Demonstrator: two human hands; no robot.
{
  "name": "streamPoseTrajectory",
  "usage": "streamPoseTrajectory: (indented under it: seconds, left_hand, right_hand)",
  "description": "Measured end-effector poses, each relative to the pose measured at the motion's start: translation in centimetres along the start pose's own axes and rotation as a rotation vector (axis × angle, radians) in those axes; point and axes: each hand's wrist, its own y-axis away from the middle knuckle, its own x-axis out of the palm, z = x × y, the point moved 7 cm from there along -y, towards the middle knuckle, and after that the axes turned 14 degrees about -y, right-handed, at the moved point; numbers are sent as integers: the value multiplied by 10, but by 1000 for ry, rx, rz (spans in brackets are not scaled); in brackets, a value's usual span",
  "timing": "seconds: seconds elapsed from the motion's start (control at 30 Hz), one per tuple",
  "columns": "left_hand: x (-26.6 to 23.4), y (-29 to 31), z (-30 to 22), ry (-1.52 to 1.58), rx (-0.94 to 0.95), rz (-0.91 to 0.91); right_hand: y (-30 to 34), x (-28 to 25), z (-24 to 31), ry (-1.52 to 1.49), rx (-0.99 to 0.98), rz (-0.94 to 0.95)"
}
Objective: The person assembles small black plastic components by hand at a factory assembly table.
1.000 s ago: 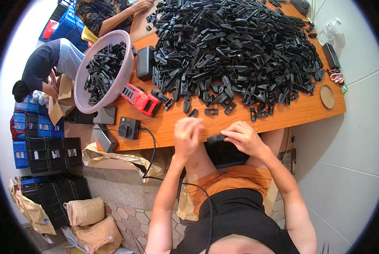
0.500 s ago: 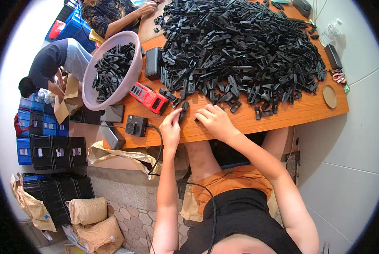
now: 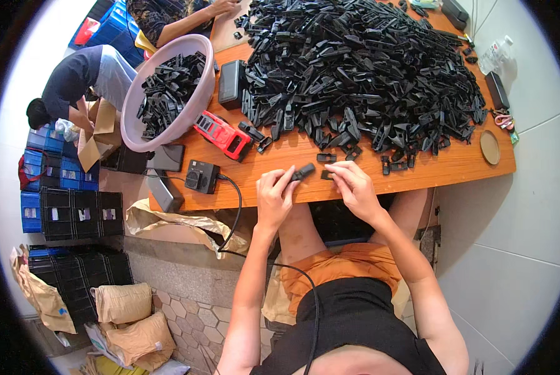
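My left hand [image 3: 275, 195] is closed on a black plastic part [image 3: 304, 171], a short rounded piece held between thumb and fingers above the table's front edge. Just to its right, my right hand [image 3: 357, 191] pinches a small flat dark piece [image 3: 327, 175] at the fingertips. The two pieces face each other a short gap apart. Beyond my hands spreads a large heap of black plastic parts [image 3: 361, 75], with a few loose black pieces [image 3: 325, 157] lying at its near edge.
Left of the heap lies a red tool-like object [image 3: 225, 135], near a black boxy device [image 3: 202, 177] with a cable. A pale pink basin [image 3: 203, 97] holds black parts. A round tan lid [image 3: 489, 147] and scissors [image 3: 504, 120] lie right. Two other people work at upper left.
Both hands have come off the tabletop toward me and to the right. The left hand's black part is now turned toward the right hand, where a small dark piece has come into sight.
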Motion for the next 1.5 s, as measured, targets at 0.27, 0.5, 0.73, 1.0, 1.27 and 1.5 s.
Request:
streamPoseTrajectory:
  seconds: [0.27, 0.5, 0.73, 1.0, 1.27, 1.5]
  left_hand:
    - [0, -5, -14, 190, 41, 11]
    - [4, -6, -8, 248, 23, -1]
    - [2, -5, -19, 261, 63, 15]
    - [-1, -16, -55, 224, 228, 74]
    - [48, -107, -117, 105, 166, 11]
    - [19, -106, -73, 522, -168, -29]
  right_hand:
    - [2, 0, -2, 126, 6, 36]
    - [-1, -3, 6, 234, -109, 47]
    - [-2, 12, 11, 315, -187, 115]
    - [34, -15, 29, 335, -135, 356]
    - [28, -21, 36, 450, -15, 260]
    - [11, -56, 6, 254, 42, -149]
